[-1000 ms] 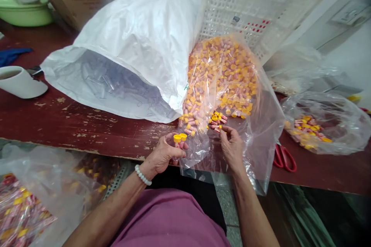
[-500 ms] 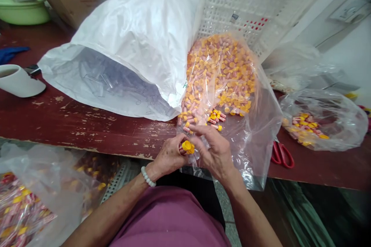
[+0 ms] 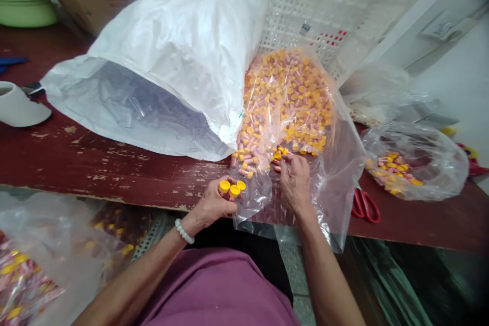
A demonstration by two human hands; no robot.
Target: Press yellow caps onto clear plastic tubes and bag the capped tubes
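Observation:
My left hand (image 3: 211,202), with a pale bead bracelet at the wrist, is closed around a few small yellow-capped tubes (image 3: 234,192), their yellow ends facing up. At the mouth of a clear plastic bag (image 3: 336,204), my right hand (image 3: 297,182) has its fingers bent down onto a small cluster of red-and-white tubes (image 3: 280,152) with yellow caps. Its fingertips are closed on a tube there, partly hidden. Behind, the bag bulges with many of the same yellow-capped tubes (image 3: 294,91).
A large white sack (image 3: 179,25) lies open to the left, with clear plastic tubes (image 3: 133,107) inside. Red-handled scissors (image 3: 365,205) and a smaller clear bag (image 3: 439,163) of tubes are on the right. A white plastic crate (image 3: 317,0) stands behind. Bags of tubes (image 3: 26,275) sit lower left.
My right hand has moved away from the left hand, forward and right to the loose tubes. My left hand has shifted slightly left, turning the tubes' yellow caps upward.

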